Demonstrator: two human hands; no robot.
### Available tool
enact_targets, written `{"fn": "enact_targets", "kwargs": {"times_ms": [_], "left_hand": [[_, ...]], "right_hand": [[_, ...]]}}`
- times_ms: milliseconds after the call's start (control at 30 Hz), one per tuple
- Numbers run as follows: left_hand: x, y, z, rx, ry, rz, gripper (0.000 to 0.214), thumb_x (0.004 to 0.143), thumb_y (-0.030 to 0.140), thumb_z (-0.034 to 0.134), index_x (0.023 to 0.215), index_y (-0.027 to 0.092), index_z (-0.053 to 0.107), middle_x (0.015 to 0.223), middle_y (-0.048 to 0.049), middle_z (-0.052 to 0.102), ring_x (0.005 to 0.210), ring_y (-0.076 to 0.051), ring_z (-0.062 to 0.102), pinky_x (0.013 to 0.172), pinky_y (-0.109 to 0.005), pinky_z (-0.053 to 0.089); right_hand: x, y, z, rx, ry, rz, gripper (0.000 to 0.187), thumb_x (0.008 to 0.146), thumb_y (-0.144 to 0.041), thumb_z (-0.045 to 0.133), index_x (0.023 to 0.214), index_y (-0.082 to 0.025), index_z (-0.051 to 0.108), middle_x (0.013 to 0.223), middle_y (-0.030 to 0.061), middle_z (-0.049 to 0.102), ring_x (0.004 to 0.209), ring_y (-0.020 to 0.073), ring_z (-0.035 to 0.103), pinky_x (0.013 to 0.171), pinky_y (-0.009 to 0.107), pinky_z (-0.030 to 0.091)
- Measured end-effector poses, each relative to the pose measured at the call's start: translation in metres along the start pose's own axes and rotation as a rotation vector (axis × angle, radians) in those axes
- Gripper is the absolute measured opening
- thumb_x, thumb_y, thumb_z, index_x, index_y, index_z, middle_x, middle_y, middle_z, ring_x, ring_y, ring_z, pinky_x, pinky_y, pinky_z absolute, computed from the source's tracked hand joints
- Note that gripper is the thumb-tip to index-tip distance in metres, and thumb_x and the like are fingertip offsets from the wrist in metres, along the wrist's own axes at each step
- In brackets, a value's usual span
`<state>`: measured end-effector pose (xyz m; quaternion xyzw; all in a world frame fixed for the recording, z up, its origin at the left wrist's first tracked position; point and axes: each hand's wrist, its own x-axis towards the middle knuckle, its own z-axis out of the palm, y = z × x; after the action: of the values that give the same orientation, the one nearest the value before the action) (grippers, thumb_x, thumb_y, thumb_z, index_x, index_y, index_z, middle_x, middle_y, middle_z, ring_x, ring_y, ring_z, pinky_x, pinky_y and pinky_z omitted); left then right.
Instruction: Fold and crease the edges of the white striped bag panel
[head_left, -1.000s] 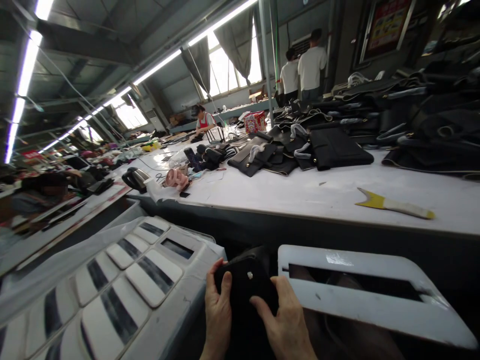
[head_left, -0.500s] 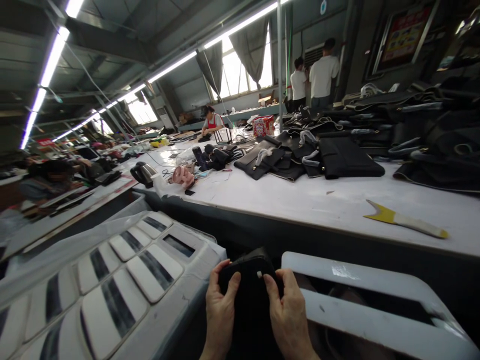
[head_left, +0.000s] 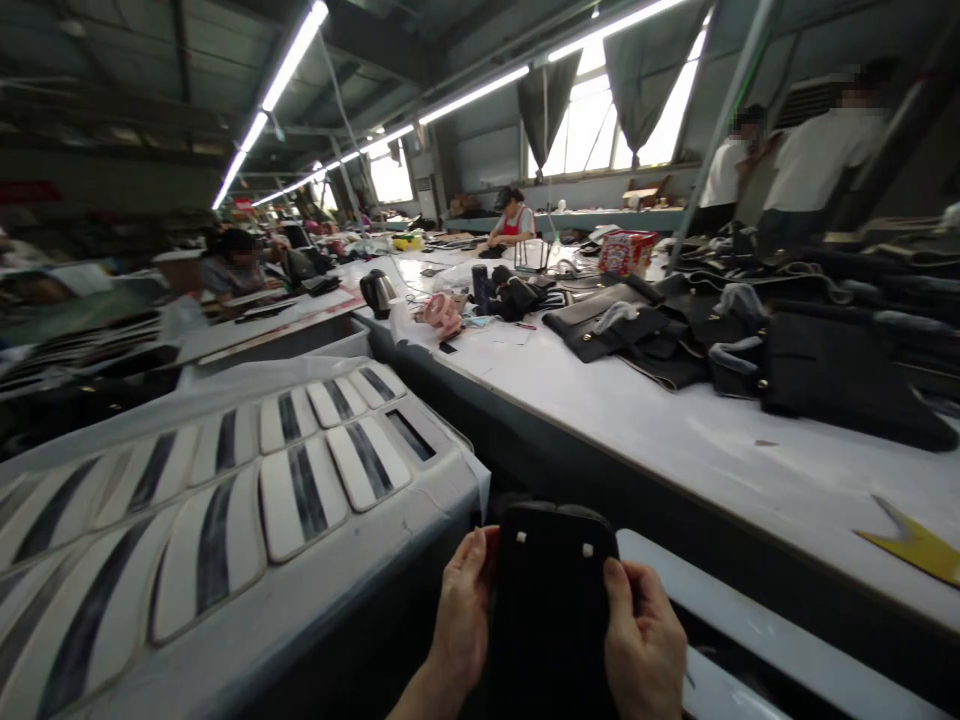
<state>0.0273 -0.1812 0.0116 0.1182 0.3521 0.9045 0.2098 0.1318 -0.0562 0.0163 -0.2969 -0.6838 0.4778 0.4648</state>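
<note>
Pouch (head_left: 553,600) I hold: black, two small white dots.
Panel (head_left: 300,490): white pads, each with a dark stripe.
Table (head_left: 660,440): white.
Scraper (head_left: 919,545), table's right edge: yellow.
Box (head_left: 627,252), far edge: red, patterned, as I read it.

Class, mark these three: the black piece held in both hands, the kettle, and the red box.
Black piece (head_left: 553,590), head view, middle of its face.
Kettle (head_left: 377,293), head view, its body.
Red box (head_left: 626,254), head view, front side.

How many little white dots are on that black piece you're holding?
2: one white dot near the top left of the black piece, another near the top right. Its underside is hidden.
</note>
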Motion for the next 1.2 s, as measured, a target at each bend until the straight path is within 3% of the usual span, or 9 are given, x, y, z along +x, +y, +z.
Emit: {"fn": "enact_targets", "kwargs": {"times_ms": [100,233,567,733,967,1200], "left_hand": [[-0.005,-0.004,-0.005,0.044,-0.065,0.017,0.026,0.084,0.036,0.068,0.102,0.017,0.066,0.1,-0.0071,0.07,0.093,-0.018,0.065,0.087,-0.03,0.049],[-0.006,-0.001,-0.005,0.156,-0.077,0.05,0.026,0.079,0.032,0.075,0.098,0.018,0.066,0.097,-0.0051,0.069,0.086,-0.015,0.062,0.083,-0.027,0.048],[-0.005,0.006,0.001,0.317,-0.063,0.087,0.03,0.077,0.04,0.074,0.088,0.016,0.059,0.08,0.0002,0.061,0.071,-0.011,0.054,0.068,-0.024,0.044],[-0.01,0.015,0.007,0.481,-0.078,0.13,0.033,0.079,0.045,0.07,0.086,0.017,0.055,0.075,0.0031,0.054,0.062,-0.008,0.048,0.058,-0.021,0.04],[-0.014,0.023,0.005,0.533,-0.119,0.132,0.035,0.08,0.049,0.068,0.086,0.017,0.054,0.079,-0.0003,0.059,0.07,-0.012,0.054,0.065,-0.023,0.043],[-0.003,0.041,-0.003,0.647,-0.25,0.218,0.036,0.084,0.05,0.064,0.096,0.02,0.048,0.075,0.003,0.055,0.068,-0.011,0.05,0.063,-0.023,0.039]], "right_hand": [[0.001,-0.004,-0.003,-0.023,-0.007,0.032,0.046,0.084,-0.067,0.05,0.083,-0.022,0.057,0.065,-0.0013,0.057,0.063,0.0175,0.052,0.061,0.028,0.042],[0.002,-0.007,-0.007,-0.005,-0.02,0.086,0.045,0.082,-0.067,0.053,0.084,-0.022,0.058,0.067,-0.0004,0.06,0.067,0.0187,0.054,0.062,0.028,0.042],[-0.012,-0.022,-0.003,-0.135,0.029,0.086,0.044,0.084,-0.067,0.047,0.087,-0.024,0.058,0.074,0.0002,0.06,0.076,0.0215,0.056,0.069,0.03,0.043],[-0.006,-0.028,0.001,-0.156,-0.009,0.056,0.054,0.078,-0.074,0.052,0.101,-0.025,0.053,0.084,0.0016,0.062,0.081,0.0248,0.058,0.074,0.034,0.043],[0.01,-0.021,0.006,-0.016,-0.059,-0.13,0.047,0.086,-0.067,0.048,0.075,-0.022,0.052,0.063,-0.0025,0.05,0.062,0.0159,0.047,0.058,0.026,0.038],[0.0,-0.017,0.003,0.197,-0.128,-0.133,0.04,0.088,-0.056,0.056,0.072,-0.02,0.051,0.065,-0.0038,0.042,0.062,0.0128,0.04,0.059,0.024,0.034]]}}
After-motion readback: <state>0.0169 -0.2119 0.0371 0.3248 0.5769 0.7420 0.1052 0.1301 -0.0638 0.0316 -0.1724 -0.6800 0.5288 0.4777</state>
